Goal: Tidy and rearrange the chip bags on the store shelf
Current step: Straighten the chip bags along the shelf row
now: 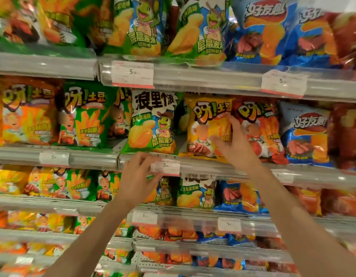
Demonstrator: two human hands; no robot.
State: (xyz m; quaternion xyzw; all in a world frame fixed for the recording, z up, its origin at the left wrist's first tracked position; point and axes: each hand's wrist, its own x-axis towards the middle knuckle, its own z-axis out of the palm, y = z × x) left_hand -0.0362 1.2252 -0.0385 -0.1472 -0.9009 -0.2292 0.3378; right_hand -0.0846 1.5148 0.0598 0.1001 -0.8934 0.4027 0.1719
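Note:
A yellow chip bag [205, 124] stands on the middle shelf [205, 166] between a green and white bag [151, 120] and a red bag [261, 126]. My right hand [235, 144] holds the yellow bag at its right edge, with the thumb on the front and the fingers along the side beside the red bag. Lower down, my left hand [139, 172] is at the shelf's front rail. Its curled fingers and thumb pinch the left end of a white price tag [167, 166].
Green [87, 116] and orange [27, 114] bags fill the middle shelf's left, and a blue bag [307, 132] stands at the right. Rows of bags pack the shelves above [193, 29] and below [199, 192]. Clear rails carry more price tags [132, 73].

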